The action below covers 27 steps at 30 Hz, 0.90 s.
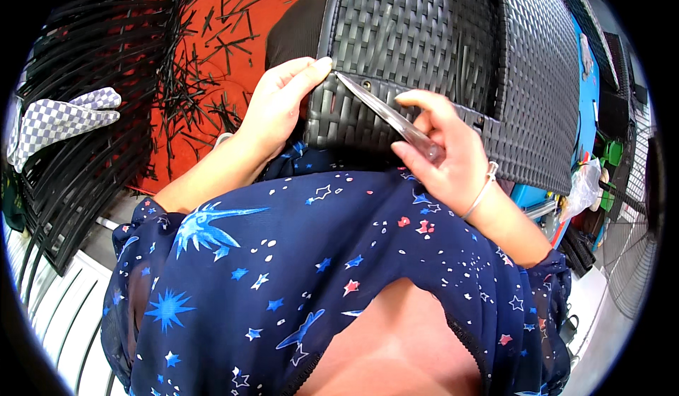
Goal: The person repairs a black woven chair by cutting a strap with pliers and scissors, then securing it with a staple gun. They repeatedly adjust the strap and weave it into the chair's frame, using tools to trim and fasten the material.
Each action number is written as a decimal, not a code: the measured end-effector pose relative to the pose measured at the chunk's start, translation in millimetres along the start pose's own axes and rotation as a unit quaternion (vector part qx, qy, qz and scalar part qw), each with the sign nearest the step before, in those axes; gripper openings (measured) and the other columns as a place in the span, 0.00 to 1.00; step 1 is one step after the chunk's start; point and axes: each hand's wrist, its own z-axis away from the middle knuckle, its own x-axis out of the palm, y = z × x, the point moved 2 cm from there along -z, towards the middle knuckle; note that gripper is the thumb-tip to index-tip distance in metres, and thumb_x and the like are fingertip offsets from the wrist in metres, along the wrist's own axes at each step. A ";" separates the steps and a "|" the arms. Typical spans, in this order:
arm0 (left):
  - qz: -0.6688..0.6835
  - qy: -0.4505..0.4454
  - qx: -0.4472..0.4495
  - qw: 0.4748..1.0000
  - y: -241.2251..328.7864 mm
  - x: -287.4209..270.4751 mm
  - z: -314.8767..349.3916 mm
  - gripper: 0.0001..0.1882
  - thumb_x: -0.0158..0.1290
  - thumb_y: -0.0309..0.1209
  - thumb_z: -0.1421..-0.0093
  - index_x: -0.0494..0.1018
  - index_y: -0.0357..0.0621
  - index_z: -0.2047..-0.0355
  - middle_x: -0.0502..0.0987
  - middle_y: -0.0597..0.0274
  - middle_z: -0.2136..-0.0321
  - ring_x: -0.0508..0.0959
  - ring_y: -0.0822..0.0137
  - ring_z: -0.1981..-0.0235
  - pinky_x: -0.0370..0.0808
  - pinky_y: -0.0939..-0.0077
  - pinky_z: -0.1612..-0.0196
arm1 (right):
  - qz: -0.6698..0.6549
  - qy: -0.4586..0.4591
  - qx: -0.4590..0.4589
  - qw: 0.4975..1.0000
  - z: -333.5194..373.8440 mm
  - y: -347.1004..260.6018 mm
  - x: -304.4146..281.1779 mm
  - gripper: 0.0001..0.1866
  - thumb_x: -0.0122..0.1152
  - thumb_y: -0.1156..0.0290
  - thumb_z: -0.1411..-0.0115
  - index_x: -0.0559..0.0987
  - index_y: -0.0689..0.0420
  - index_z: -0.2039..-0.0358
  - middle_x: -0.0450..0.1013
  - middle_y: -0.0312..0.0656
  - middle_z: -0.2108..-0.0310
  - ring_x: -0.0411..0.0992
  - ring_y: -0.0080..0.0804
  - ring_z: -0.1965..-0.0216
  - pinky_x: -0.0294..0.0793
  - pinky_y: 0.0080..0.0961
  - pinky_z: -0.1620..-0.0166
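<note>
Across my lap lies a black woven rattan furniture piece point(410, 35) of flat plastic strands. My left hand point(279, 102) is closed on its near left corner, the thumb on top of the edge; the fingers underneath are partly hidden. In my right hand point(449, 148) is a long tapered silver metal tool point(378, 105), its handle mostly covered by my palm. The tool's point touches or nearly touches the woven edge beside my left thumb. A small round fitting point(366, 84) sits in the weave just right of the tip.
Black strand offcuts point(226, 42) litter a red surface point(173, 162) on the left. Beyond them hang long black strands point(106, 63), with a checkered cloth glove point(67, 120) on them. At right are a clear plastic bag point(583, 187), green parts point(610, 153) and a fan point(633, 265).
</note>
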 end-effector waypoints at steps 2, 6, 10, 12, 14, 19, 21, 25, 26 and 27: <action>-0.009 0.005 0.014 1.000 -2.2 -0.2 -4.1 0.12 0.51 0.37 0.30 0.78 0.40 0.60 0.82 0.66 0.67 0.79 0.78 0.67 0.75 0.81 0.61 | 0.047 -0.014 -0.076 0.996 -1.2 -3.4 1.5 0.23 0.62 0.80 0.43 0.74 0.59 0.45 0.71 0.38 0.61 0.67 0.23 0.69 0.70 0.20 0.65; -0.044 0.018 0.052 0.997 -8.5 1.3 -12.4 0.14 0.51 0.37 0.30 0.78 0.39 0.58 0.82 0.66 0.65 0.79 0.77 0.66 0.74 0.81 0.59 | -0.009 -0.002 -0.042 0.999 0.9 -1.2 6.9 0.25 0.59 0.78 0.40 0.74 0.58 0.40 0.70 0.40 0.60 0.67 0.22 0.66 0.70 0.19 0.63; -0.050 0.023 0.102 0.993 -13.4 1.6 -18.3 0.14 0.51 0.37 0.29 0.79 0.39 0.59 0.82 0.67 0.66 0.78 0.78 0.67 0.74 0.82 0.59 | -0.046 0.021 0.025 0.998 12.4 -1.9 25.2 0.22 0.57 0.77 0.40 0.77 0.53 0.44 0.69 0.44 0.70 0.68 0.37 0.70 0.71 0.28 0.60; -0.060 0.018 0.116 0.991 -14.8 0.3 -18.7 0.14 0.50 0.37 0.29 0.80 0.40 0.61 0.81 0.68 0.67 0.78 0.78 0.69 0.74 0.82 0.61 | -0.070 0.035 0.041 0.996 14.1 -5.2 32.7 0.22 0.57 0.78 0.40 0.77 0.52 0.43 0.69 0.44 0.70 0.69 0.38 0.69 0.71 0.28 0.59; -0.061 0.029 0.125 0.990 -17.3 -1.4 -19.3 0.14 0.50 0.37 0.29 0.80 0.40 0.62 0.81 0.69 0.68 0.77 0.79 0.69 0.73 0.82 0.62 | -0.076 0.053 0.057 0.994 11.7 -8.3 36.3 0.22 0.58 0.78 0.39 0.76 0.52 0.43 0.68 0.44 0.70 0.70 0.38 0.68 0.72 0.30 0.59; -0.120 0.084 0.152 0.977 -33.5 -5.9 -22.1 0.18 0.50 0.40 0.29 0.79 0.37 0.64 0.78 0.72 0.72 0.71 0.81 0.71 0.70 0.82 0.64 | 0.096 0.061 -0.171 0.979 6.5 -15.2 27.7 0.25 0.59 0.79 0.41 0.71 0.54 0.42 0.70 0.46 0.60 0.71 0.45 0.62 0.74 0.33 0.55; -0.111 0.098 0.160 0.976 -39.9 -8.9 -28.0 0.19 0.50 0.41 0.29 0.79 0.36 0.64 0.75 0.74 0.74 0.69 0.82 0.72 0.68 0.82 0.66 | 0.090 0.028 -0.167 0.982 9.7 -9.6 28.0 0.25 0.59 0.80 0.41 0.72 0.56 0.42 0.69 0.46 0.57 0.70 0.43 0.57 0.72 0.27 0.52; -0.147 0.093 0.155 0.973 -44.3 -19.1 -38.6 0.18 0.50 0.40 0.29 0.79 0.36 0.63 0.75 0.73 0.73 0.70 0.80 0.71 0.68 0.82 0.65 | -0.013 0.062 -0.060 0.996 21.3 13.8 16.2 0.28 0.60 0.77 0.38 0.68 0.59 0.38 0.69 0.43 0.47 0.69 0.29 0.46 0.70 0.30 0.43; -0.155 0.091 0.138 0.974 -43.7 -21.5 -39.0 0.17 0.50 0.39 0.29 0.79 0.37 0.62 0.78 0.70 0.70 0.73 0.79 0.69 0.70 0.81 0.62 | -0.043 0.077 -0.021 0.996 22.0 21.5 14.2 0.27 0.58 0.77 0.36 0.67 0.62 0.37 0.68 0.43 0.43 0.70 0.28 0.46 0.68 0.27 0.41; -0.164 0.089 0.120 0.975 -42.6 -22.9 -38.3 0.16 0.49 0.38 0.28 0.79 0.38 0.61 0.80 0.68 0.67 0.76 0.78 0.67 0.72 0.81 0.59 | -0.125 0.103 -0.040 0.986 27.2 26.2 10.6 0.23 0.59 0.75 0.38 0.72 0.61 0.42 0.76 0.45 0.53 0.74 0.32 0.50 0.72 0.29 0.45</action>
